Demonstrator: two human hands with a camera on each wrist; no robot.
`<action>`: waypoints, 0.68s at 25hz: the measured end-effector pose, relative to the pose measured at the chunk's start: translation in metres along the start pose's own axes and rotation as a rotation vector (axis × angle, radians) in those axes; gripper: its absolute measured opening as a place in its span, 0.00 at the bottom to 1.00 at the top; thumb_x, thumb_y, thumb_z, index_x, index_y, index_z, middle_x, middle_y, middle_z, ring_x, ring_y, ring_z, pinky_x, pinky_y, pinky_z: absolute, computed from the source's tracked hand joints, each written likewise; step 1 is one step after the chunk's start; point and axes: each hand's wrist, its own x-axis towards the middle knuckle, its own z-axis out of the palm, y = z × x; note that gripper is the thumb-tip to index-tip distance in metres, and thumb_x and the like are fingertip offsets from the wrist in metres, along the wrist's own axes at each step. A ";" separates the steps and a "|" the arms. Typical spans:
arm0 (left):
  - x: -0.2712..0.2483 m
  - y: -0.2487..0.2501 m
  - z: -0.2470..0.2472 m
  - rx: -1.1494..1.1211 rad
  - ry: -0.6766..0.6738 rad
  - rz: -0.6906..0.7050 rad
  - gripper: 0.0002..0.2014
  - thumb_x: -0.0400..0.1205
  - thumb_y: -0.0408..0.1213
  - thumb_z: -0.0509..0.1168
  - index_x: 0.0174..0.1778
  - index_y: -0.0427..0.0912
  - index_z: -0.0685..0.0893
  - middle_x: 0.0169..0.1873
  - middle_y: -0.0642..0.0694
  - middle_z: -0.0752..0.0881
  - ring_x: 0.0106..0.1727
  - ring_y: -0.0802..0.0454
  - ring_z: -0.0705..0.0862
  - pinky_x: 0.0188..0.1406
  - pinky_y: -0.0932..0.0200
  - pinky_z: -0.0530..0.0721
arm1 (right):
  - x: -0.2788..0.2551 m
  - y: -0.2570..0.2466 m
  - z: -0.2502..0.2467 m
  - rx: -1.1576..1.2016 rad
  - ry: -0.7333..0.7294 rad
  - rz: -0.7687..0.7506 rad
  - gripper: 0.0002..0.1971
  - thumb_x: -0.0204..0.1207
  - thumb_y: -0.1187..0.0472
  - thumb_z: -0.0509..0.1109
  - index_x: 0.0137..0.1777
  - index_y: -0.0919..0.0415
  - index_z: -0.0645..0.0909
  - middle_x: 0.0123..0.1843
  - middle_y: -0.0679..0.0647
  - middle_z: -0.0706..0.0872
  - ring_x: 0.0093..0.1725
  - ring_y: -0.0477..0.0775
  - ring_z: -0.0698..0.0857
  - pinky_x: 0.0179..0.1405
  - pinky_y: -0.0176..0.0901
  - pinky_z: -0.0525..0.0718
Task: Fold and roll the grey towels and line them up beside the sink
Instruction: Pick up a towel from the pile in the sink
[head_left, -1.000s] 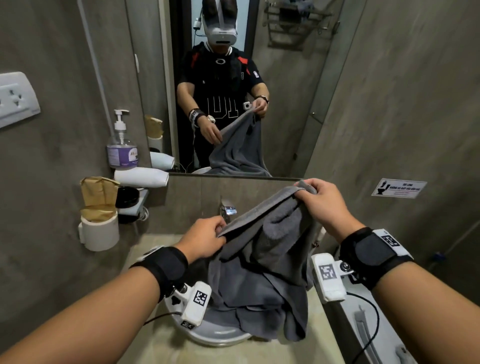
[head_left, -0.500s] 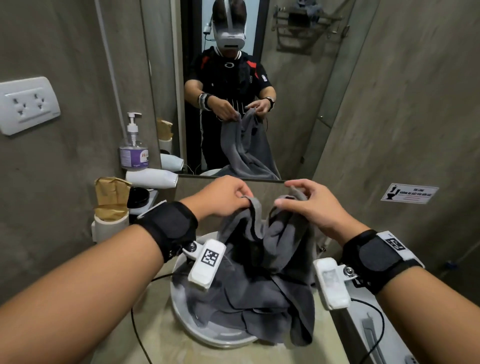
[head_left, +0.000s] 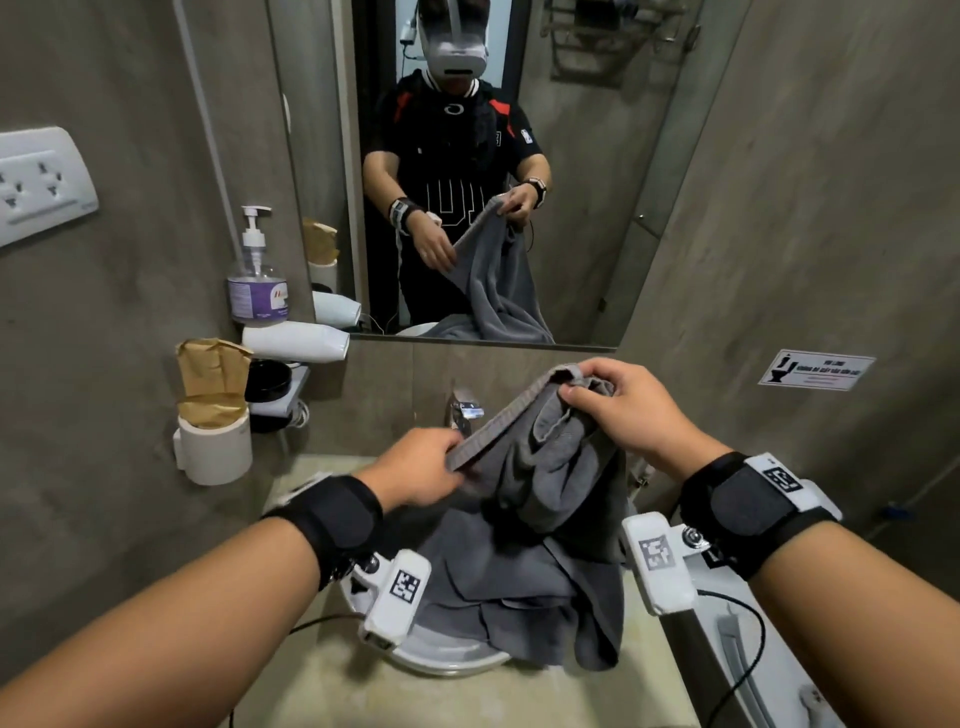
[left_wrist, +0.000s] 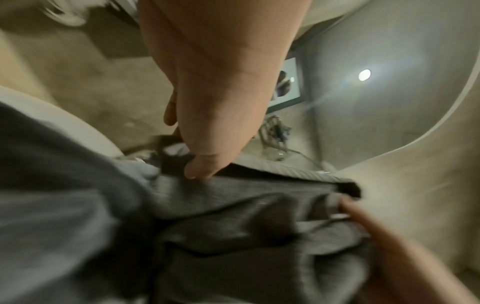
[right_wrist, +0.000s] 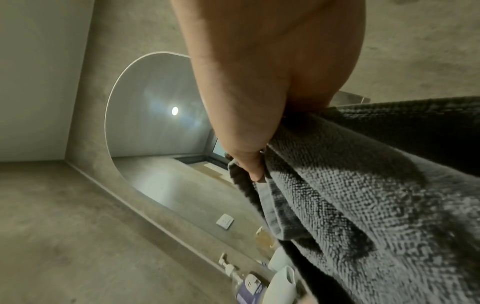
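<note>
Grey towel (head_left: 540, 483) hangs bunched above the sink (head_left: 447, 660), its hem pinched by the left hand (head_left: 421, 470) and a gathered corner by the right hand (head_left: 631, 410). If either grip slips, the loose tail likely drops into the basin and the fold goes crooked.

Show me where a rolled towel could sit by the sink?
Bare counter shows left of and in front of the sink; only a thin cable crosses it. The back left is crowded: paper roll, shelf with hair dryer and soap bottle. The towel covers the sink.
</note>
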 end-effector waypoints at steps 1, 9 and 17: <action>-0.004 -0.012 0.011 0.014 0.000 -0.029 0.07 0.78 0.36 0.71 0.51 0.43 0.88 0.52 0.41 0.92 0.56 0.41 0.88 0.47 0.56 0.78 | 0.002 0.003 -0.004 -0.001 0.017 0.012 0.03 0.75 0.54 0.80 0.42 0.46 0.89 0.36 0.38 0.91 0.36 0.36 0.85 0.43 0.39 0.84; -0.010 -0.030 0.043 -0.669 -0.137 0.056 0.20 0.77 0.26 0.76 0.59 0.50 0.81 0.50 0.52 0.86 0.40 0.64 0.87 0.46 0.66 0.83 | 0.003 0.036 -0.001 0.095 0.032 0.138 0.04 0.74 0.50 0.79 0.43 0.49 0.90 0.41 0.49 0.94 0.43 0.50 0.92 0.47 0.50 0.90; 0.003 -0.009 0.052 -0.548 0.280 0.023 0.04 0.85 0.42 0.70 0.48 0.55 0.81 0.39 0.54 0.90 0.38 0.60 0.90 0.39 0.61 0.82 | 0.008 0.051 -0.013 0.235 0.038 0.127 0.01 0.74 0.57 0.77 0.43 0.49 0.90 0.35 0.44 0.91 0.34 0.40 0.87 0.35 0.32 0.83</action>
